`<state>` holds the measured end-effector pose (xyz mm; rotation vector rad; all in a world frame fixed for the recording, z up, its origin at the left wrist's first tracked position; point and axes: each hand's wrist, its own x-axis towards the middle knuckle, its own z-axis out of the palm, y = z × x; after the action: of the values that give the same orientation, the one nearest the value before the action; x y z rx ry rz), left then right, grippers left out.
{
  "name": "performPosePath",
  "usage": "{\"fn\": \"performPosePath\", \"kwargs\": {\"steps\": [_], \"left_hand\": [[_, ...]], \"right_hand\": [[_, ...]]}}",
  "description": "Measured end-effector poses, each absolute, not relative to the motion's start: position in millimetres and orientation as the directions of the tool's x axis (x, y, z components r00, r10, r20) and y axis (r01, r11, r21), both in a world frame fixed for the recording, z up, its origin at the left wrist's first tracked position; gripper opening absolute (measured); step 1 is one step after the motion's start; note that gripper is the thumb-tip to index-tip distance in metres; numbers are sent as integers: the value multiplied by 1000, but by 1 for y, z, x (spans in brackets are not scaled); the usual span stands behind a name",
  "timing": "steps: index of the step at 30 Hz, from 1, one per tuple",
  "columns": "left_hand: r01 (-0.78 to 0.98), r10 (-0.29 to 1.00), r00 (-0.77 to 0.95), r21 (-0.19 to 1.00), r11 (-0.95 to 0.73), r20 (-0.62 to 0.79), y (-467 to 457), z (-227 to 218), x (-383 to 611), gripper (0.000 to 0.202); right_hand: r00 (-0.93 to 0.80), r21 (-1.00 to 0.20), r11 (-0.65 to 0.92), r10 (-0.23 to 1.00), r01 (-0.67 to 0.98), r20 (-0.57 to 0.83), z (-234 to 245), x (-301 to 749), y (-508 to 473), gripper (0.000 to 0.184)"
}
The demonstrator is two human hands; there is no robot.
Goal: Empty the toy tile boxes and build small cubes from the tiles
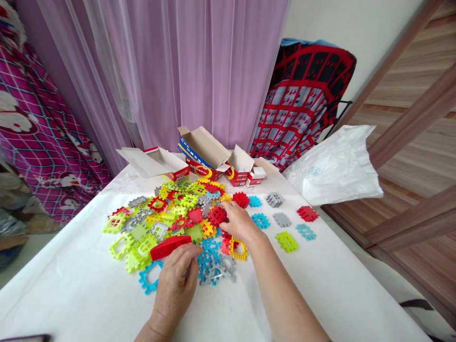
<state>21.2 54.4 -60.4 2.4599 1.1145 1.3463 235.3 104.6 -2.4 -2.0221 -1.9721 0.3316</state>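
Note:
A heap of interlocking plastic building pieces in lime green, red, yellow, grey and blue covers the middle of the table. My right hand (pixel 238 221) reaches to the heap's right side, with thumb and fingers closed about the edge of a red window piece (pixel 217 216). My left hand (pixel 180 268) is at the front of the heap, its fingers curled in. Just beyond its knuckles lies a long red piece (pixel 169 247). Blue pieces (pixel 209 256) are beside its fingertips, and a blue frame piece (pixel 149 278) is to its left. Whatever the left fingers hold is hidden.
Right of the heap, small stacks and single pieces lie apart: red (pixel 241 199), grey (pixel 274 199), blue (pixel 260 220), green (pixel 287 242). Open cardboard boxes (pixel 204 147) line the table's back edge. A white plastic bag (pixel 335 166) hangs at the right edge.

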Motion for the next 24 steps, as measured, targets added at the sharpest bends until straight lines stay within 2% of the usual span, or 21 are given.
{"fn": "performPosePath", "kwargs": {"steps": [6,14,17,21,24], "left_hand": [[537,657,330,438,-721,678,54,-60,21,17],[542,653,329,429,-722,683,54,-59,21,18],[544,652,327,428,-722,684,54,-59,21,18],[535,654,326,437,-723,683,54,-60,21,18],[537,654,322,437,-722,685,54,-61,21,17]], "right_hand": [[5,-326,9,999,945,43,0,233,104,41],[72,-265,-63,997,962,22,5,226,102,25],[72,-232,-72,997,970,-10,7,228,99,30],[56,-173,-69,995,983,-83,8,226,95,51],[87,-138,-96,993,986,-75,8,221,95,49]]}}
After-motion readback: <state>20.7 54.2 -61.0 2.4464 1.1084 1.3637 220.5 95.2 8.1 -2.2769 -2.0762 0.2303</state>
